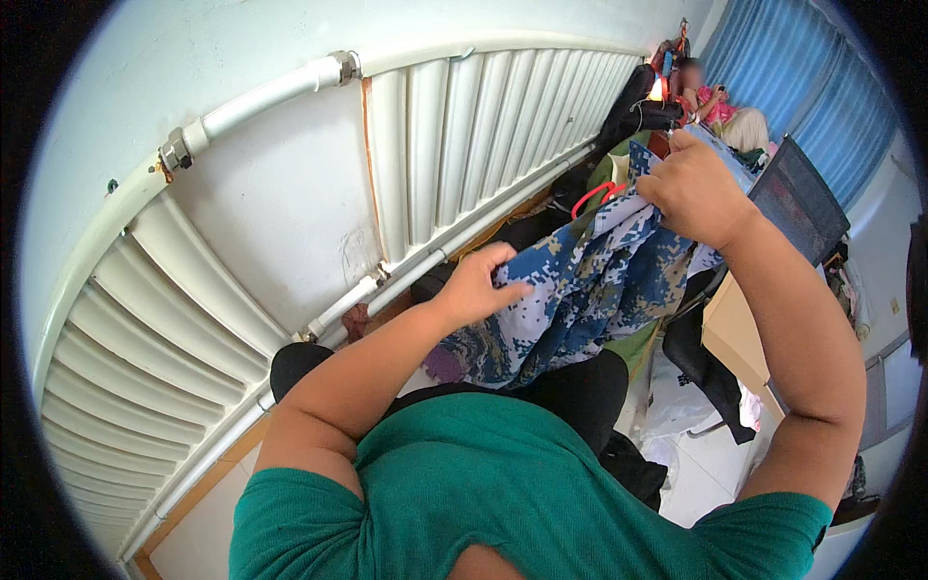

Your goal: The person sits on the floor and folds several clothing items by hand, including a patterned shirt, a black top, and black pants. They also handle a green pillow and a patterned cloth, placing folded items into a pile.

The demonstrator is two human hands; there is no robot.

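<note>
A blue, white and tan digital-camouflage garment (580, 290) hangs in loose folds in front of me, its lower part near my lap. My right hand (692, 188) is closed on its upper right part and holds it raised. My left hand (489, 286) is at the garment's left edge, thumb and fingers curved around it; whether they pinch the cloth cannot be told. A purple patch of fabric (444, 364) shows at the garment's lower left. Behind the garment, a red loop handle (591, 199) sticks up.
White radiators (500, 130) with pipes line the wall on the left. A dark mesh chair back (797, 196) and an open cardboard box (732, 333) stand at right. Clear plastic bags (663, 399) lie on the tiled floor. Another person (718, 109) sits far back by blue curtains.
</note>
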